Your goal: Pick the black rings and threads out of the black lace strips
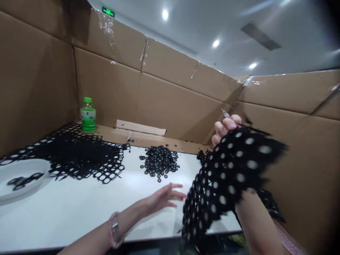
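Raised at the right, my right hand (pixel 225 128) is closed around a limp black sheet (pixel 223 177) covered in rows of pale round spots, which look like holes. The sheet hangs down past the table's front edge and hides part of my forearm. A pointed, shiny tool tip (pixel 225 113) also sticks up from the same fist; its kind I cannot make out. My left hand (pixel 168 195) is empty, fingers apart, just left of the hanging sheet and over the white tabletop (pixel 106 212). Beyond it lies a pile of small black rings (pixel 160 161).
Black lattice sheets (pixel 79 152) are heaped at the left, behind a white bowl (pixel 42 164) holding several black pieces. A green bottle (pixel 88 118) stands at the back left. Cardboard walls (pixel 172 97) enclose the table. More black pieces (pixel 204 156) lie at the back right.
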Motion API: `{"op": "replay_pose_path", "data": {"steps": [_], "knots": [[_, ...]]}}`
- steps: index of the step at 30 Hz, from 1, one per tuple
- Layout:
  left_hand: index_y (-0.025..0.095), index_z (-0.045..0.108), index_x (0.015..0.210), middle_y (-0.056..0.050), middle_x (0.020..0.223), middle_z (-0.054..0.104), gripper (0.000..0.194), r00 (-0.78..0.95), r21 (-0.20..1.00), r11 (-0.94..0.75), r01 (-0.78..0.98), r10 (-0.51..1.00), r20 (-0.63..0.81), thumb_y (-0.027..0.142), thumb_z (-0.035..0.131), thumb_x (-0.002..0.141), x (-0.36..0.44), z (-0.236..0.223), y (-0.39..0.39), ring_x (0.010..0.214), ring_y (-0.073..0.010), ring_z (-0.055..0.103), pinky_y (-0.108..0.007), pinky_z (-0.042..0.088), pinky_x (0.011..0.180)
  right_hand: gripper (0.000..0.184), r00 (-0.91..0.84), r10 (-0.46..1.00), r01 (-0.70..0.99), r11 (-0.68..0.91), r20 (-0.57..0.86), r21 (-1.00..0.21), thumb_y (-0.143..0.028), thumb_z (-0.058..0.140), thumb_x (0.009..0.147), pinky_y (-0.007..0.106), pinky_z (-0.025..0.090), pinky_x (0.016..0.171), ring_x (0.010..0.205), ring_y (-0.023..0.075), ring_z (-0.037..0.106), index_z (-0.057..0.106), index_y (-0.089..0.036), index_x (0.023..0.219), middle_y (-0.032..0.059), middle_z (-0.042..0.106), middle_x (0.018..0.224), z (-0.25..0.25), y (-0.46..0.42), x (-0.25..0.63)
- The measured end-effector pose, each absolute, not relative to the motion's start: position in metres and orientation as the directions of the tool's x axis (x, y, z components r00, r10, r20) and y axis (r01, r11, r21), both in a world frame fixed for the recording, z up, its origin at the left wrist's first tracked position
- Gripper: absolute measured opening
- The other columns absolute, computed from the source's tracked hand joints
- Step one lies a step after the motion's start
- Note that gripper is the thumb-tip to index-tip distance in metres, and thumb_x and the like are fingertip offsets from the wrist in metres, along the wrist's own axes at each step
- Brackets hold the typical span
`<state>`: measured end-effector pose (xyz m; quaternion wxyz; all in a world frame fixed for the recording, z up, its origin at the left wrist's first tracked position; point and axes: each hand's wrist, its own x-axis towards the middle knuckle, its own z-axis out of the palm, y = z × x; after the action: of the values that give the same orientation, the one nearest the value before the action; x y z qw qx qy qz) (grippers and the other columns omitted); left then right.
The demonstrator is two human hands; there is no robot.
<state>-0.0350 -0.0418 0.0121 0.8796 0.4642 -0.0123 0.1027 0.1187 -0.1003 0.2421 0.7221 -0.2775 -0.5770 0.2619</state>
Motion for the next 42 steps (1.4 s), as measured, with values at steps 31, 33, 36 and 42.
{"op": "replay_pose_path", "data": {"steps": [31, 33, 36, 42], "knots": [[0.017, 0.045, 0.059, 0.003, 0.049, 0.047, 0.031, 0.507, 0.858, -0.28, 0.43, 0.861, 0.028, 0.04, 0.042, 0.079, -0.146, -0.019, -0.031, 0.05, -0.0131, 0.045, -0.022, 0.03, 0.051, 0.034, 0.173, 0.985, -0.396, 0.058, -0.013, -0.916, -0.055, 0.047, 0.074, 0.017, 0.015, 0.035, 0.034, 0.006, 0.024, 0.039, -0.022, 0.066, -0.0065, 0.041, 0.043, 0.006, -0.033, 0.01], [0.017, 0.046, 0.057, 0.003, 0.048, 0.048, 0.033, 0.5, 0.856, -0.267, 0.443, 0.866, 0.011, 0.041, 0.042, 0.079, -0.148, -0.017, -0.032, 0.05, -0.0133, 0.045, -0.022, 0.03, 0.051, 0.038, 0.2, 0.979, -0.39, 0.035, -0.048, -0.92, -0.052, 0.055, 0.069, 0.017, 0.01, 0.033, 0.032, 0.0044, 0.019, 0.035, -0.022, 0.06, -0.0091, 0.036, 0.038, -0.018, -0.028, 0.005], [0.017, 0.048, 0.059, 0.003, 0.047, 0.047, 0.033, 0.49, 0.868, -0.237, 0.437, 0.871, -0.009, 0.04, 0.041, 0.08, -0.151, -0.019, -0.032, 0.05, -0.0131, 0.045, -0.022, 0.03, 0.052, 0.04, 0.176, 0.984, -0.294, 0.039, -0.014, -0.955, -0.039, 0.066, 0.063, 0.017, 0.013, 0.033, 0.029, 0.0036, 0.022, 0.032, -0.021, 0.054, -0.0104, 0.035, 0.034, -0.035, -0.027, 0.01], [0.016, 0.05, 0.061, 0.004, 0.047, 0.047, 0.033, 0.485, 0.878, -0.212, 0.429, 0.874, -0.026, 0.04, 0.04, 0.081, -0.154, -0.025, -0.031, 0.048, -0.012, 0.044, -0.021, 0.03, 0.05, 0.029, 0.121, 0.989, -0.023, 0.088, 0.084, -0.996, -0.017, 0.057, 0.062, 0.019, 0.026, 0.037, 0.031, 0.0067, 0.036, 0.032, -0.021, 0.048, -0.0096, 0.037, 0.034, -0.034, -0.032, 0.012]]}}
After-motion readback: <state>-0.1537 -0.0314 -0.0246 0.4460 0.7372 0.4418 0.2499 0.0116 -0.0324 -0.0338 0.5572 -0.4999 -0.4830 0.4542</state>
